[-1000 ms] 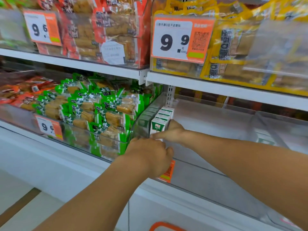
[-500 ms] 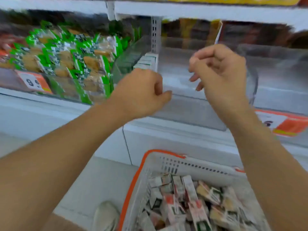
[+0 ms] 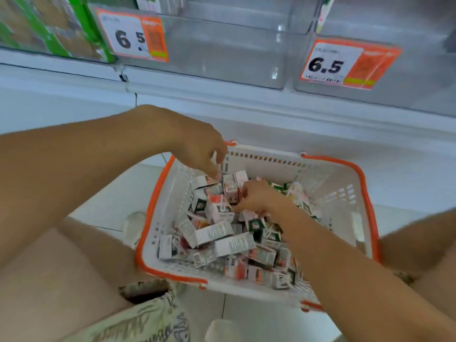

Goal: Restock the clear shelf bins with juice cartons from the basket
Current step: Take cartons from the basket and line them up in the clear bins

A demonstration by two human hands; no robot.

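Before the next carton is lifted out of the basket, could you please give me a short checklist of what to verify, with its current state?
1. Right hand has a carton: ok, its fingers curl round a pink-and-white carton.
2. Left hand has a carton: cannot tell; its fingertips touch the cartons at the far end, grip unclear.
3. Basket still stocked: ok, many cartons lie loose inside.
4. Room in the clear bin above: ok, its visible part is mostly bare.
5. Price tag matches the cartons: cannot tell, print blurred.
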